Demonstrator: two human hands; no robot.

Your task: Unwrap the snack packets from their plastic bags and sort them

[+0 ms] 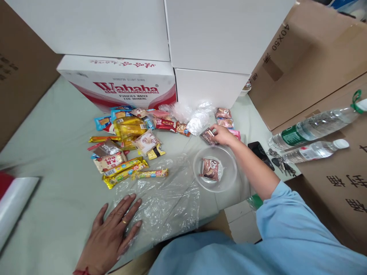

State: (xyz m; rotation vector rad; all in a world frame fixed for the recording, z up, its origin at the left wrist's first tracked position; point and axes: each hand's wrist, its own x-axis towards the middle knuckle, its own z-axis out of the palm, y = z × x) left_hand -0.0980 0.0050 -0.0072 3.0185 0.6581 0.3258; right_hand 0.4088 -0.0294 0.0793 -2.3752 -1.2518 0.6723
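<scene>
My left hand (116, 227) lies flat with fingers spread, partly on a clear plastic bag (172, 206) on the table. Farther off, my right hand (221, 135) has its fingers closed on the edge of a brown snack packet (209, 136). Just nearer to me than that hand stands a round clear plastic bowl (197, 181). Inside the bowl lies another brown snack packet (210, 169). Beyond my right hand are two more small packets (223, 113), and a pink packet (235, 133) shows partly behind the forearm.
Mixed wrapped snacks (129, 133) are heaped left of centre, beside crumpled clear plastic (197, 120). A Wahaha carton (123, 84) and white boxes wall off the back. To the right are a black phone (260, 154), keys (282, 164), two water bottles (312, 128) and brown cartons (309, 65).
</scene>
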